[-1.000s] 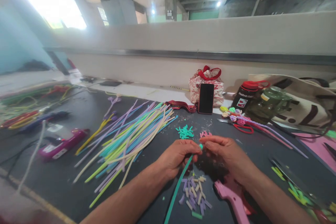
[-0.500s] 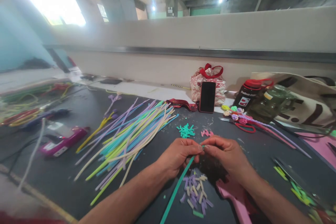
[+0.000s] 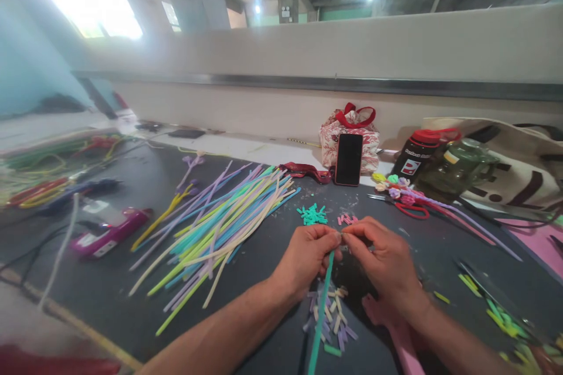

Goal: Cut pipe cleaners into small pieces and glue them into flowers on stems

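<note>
A teal pipe cleaner (image 3: 322,310) runs from my fingers down toward the bottom of the view. My left hand (image 3: 308,255) is closed in a pinch around its upper end. Fingertip to fingertip with it, my right hand (image 3: 380,255) pinches at the same end; the tip itself is mostly hidden. Below my hands lies a loose pile of short purple and cream pieces (image 3: 338,319). Just beyond them are a heap of short teal pieces (image 3: 312,214) and a few pink pieces (image 3: 346,220). Under my right forearm rests a pink plastic tool (image 3: 391,328), partly covered.
Long pastel pipe cleaners (image 3: 220,228) spread across the table to the left, beside a purple device (image 3: 112,234). A phone (image 3: 349,159) leans on a patterned bag (image 3: 328,140). Red-handled scissors (image 3: 411,210), pipe-cleaner flowers (image 3: 398,187) and bottles (image 3: 416,155) are at right.
The hanging length of the teal pipe cleaner has swung rightward and now crosses the purple and cream pile. Both hands stay pinched together at its end, with the fingers slightly shifted.
</note>
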### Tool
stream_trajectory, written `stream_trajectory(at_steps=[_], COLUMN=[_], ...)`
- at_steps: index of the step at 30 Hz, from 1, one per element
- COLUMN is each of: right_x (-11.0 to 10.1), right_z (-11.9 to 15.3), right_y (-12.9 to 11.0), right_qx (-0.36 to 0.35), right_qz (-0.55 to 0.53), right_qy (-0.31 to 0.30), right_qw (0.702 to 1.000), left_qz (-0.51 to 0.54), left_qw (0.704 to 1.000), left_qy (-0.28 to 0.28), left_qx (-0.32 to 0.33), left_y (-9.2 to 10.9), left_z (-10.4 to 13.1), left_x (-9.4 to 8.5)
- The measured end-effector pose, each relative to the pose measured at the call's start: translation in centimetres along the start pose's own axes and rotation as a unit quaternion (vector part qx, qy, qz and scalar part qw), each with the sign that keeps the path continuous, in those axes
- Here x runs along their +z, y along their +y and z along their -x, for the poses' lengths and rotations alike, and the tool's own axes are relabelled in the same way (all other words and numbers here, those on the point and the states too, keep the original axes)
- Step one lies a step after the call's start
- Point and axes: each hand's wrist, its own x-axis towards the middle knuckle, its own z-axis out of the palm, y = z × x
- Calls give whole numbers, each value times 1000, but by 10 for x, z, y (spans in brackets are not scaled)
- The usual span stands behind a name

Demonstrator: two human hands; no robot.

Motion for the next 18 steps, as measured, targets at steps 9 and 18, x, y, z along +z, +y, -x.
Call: stream_trajectory(at_steps=[9, 18], right_x=[1, -3], right_z=[2, -2], right_y=[3, 14], right_qx=[-94, -23], right_qz=[84, -73], right_qy=[39, -7], right_qw=[991, 997], left_qz=[-5, 5], left_qw=[999, 1000], left_qy=[8, -18], left_qx=[33, 5], left_y=[-2, 1], left_z=[7, 0], left_x=[7, -7])
